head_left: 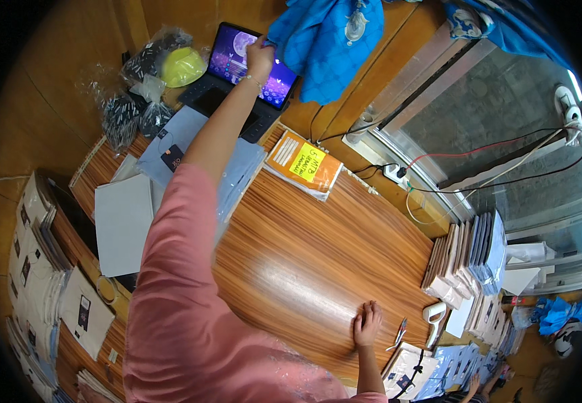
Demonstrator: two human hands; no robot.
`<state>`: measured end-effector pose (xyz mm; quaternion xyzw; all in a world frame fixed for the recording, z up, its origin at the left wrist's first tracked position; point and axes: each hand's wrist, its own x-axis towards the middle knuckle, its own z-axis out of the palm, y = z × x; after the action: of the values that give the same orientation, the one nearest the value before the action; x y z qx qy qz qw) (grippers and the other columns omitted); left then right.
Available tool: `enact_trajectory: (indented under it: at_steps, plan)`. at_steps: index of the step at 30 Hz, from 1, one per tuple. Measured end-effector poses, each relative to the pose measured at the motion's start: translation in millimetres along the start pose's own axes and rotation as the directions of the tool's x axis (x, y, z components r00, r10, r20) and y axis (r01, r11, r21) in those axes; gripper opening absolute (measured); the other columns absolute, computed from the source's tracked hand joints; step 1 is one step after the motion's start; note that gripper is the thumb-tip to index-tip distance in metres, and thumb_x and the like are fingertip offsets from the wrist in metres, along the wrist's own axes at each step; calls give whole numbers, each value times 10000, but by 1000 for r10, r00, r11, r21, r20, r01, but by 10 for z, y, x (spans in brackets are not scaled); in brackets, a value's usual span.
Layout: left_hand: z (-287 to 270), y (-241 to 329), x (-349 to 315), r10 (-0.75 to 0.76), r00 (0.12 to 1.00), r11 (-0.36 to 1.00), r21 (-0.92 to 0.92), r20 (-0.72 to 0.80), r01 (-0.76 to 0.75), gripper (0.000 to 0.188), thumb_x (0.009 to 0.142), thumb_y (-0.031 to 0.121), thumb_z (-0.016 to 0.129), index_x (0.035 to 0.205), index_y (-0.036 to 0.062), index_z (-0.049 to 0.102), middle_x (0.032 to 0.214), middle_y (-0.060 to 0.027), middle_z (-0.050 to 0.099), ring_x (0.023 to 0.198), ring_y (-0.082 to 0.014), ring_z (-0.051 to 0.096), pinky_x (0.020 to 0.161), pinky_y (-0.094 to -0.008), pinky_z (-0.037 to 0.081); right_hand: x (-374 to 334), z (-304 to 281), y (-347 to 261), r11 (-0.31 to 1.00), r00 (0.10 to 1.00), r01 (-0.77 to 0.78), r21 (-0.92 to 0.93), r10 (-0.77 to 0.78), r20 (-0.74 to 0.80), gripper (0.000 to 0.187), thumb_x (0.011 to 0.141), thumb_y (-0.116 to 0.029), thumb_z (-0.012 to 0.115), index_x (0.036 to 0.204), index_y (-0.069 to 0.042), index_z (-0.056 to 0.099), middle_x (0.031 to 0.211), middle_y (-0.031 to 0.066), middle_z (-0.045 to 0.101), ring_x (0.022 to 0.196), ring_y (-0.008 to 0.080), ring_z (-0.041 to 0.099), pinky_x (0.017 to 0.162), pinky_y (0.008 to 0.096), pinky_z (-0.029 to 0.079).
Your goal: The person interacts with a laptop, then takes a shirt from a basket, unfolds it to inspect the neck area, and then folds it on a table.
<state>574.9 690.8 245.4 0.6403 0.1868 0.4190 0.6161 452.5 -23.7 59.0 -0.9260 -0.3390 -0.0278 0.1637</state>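
Note:
My left arm, in a pink sleeve, stretches across the table to a laptop (287, 84) with a lit purple screen. My left hand (259, 62) is closed at the screen's top edge, its fingertips partly hidden. Beside that hand hangs a blue patterned cloth (338, 50). On the wooden tabletop rests my right hand (369, 324), palm down, fingers slightly bent and apart, with nothing in it. To its right lie small scissors or snips (400, 332) and a white handheld tool (433, 319).
Bagged folded garments (234, 174) and a grey-white sheet (123, 225) lie left of the table's middle. An orange packet (304, 164) sits by the far edge. Garment stacks (455, 262) stand at right, others (36, 269) at left. Cables run to a white socket (395, 173). Another person's hand (472, 387) shows lower right.

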Motion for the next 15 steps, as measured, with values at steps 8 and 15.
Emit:
enact_trajectory:
  at_steps: [8, 15]
  plan:
    - [690, -47, -1041, 223, 952, 956, -142, -212, -255, 595, 837, 166, 633, 1312, 14, 308, 1052, -139, 537, 954, -219, 533, 839, -337, 434, -3, 14, 13, 1000, 1000, -2, 18, 2, -18, 409, 800, -165, 548, 1189, -41, 524, 1279, 190, 460, 1201, 382, 400, 1011, 506, 283]
    - [883, -284, -1513, 100, 970, 929, 329, 220, -171, 649, 768, 116, 643, 1333, 27, 338, 1082, -176, 511, 948, -263, 538, 821, -379, 436, -37, 22, 36, 1000, 1000, -14, -22, 14, -11, 401, 804, -175, 551, 1184, -49, 526, 1285, 185, 456, 1211, 383, 390, 1018, 511, 269]
